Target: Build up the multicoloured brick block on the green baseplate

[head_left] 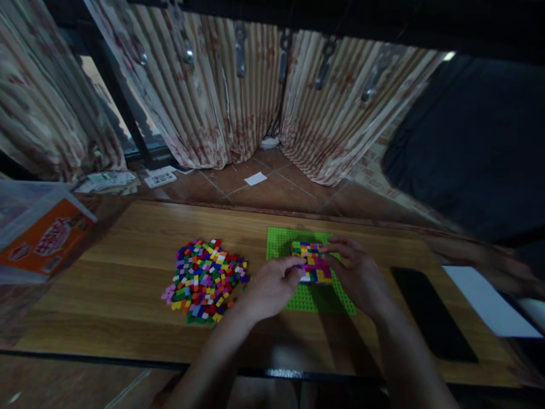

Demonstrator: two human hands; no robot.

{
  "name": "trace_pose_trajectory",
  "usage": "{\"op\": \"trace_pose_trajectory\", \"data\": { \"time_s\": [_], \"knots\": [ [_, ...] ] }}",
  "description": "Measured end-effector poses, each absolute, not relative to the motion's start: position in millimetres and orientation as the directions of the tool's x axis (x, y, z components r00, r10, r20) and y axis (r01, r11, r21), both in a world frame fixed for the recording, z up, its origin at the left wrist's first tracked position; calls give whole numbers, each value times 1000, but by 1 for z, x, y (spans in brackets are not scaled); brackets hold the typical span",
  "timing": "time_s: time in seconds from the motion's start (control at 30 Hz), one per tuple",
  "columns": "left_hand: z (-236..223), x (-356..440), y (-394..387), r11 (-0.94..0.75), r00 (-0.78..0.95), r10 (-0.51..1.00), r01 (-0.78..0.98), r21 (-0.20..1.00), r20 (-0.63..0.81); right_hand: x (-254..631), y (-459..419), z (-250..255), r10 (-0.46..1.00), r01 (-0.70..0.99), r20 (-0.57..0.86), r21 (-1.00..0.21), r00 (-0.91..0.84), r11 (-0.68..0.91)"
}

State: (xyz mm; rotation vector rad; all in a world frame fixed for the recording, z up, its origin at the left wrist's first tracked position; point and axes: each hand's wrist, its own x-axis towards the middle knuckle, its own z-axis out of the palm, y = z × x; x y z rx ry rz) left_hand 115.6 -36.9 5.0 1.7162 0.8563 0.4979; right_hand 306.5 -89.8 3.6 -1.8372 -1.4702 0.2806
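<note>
A low block of many-coloured toy bricks (315, 262) sits on a green studded baseplate (315, 304). At its left side my left hand (272, 287) has thumb and forefinger pinched together against the bricks; whatever lies between the tips is too small to make out. My right hand (355, 272) reaches in from the right, fingers stretched and apart, the tips touching the block's right edge and top. Left of the baseplate spreads a heap of loose toy bricks (206, 278) in mixed colours.
Both hands work over a wooden table (140, 238). A black flat slab (434, 315) lies on its right side, with a white sheet (489, 301) beyond. A clear plastic box with an orange label (51, 238) stands at the far left. Striped curtains (221, 102) hang behind.
</note>
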Motion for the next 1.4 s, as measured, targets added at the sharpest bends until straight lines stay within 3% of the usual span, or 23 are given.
{"op": "trace_pose_trajectory", "data": {
  "time_s": [0.23,0.4,0.57,0.8,0.97,1.17,1.4],
  "knots": [
    [8,126,-40,20,727,660,239,971,-192,299,-90,-1,921,752,294,-659,254,3],
    [7,131,-42,-20,758,634,211,977,-151,294,-88,-5,913,770,312,-638,262,-3],
    [4,134,-43,-33,755,639,216,976,-146,292,-86,-8,877,720,325,-693,353,-33],
    [2,136,-43,-32,734,656,259,965,-175,303,-86,-14,839,470,126,-866,530,-168],
    [1,136,-43,-113,733,670,258,960,-118,301,-82,-20,819,335,39,-923,572,-190],
    [2,137,-46,-224,691,722,255,941,-15,295,-79,-20,831,299,9,-935,557,-191],
    [4,138,-48,-237,700,712,304,923,-47,295,-80,-19,837,239,-34,-951,546,-194]
  ]
}}
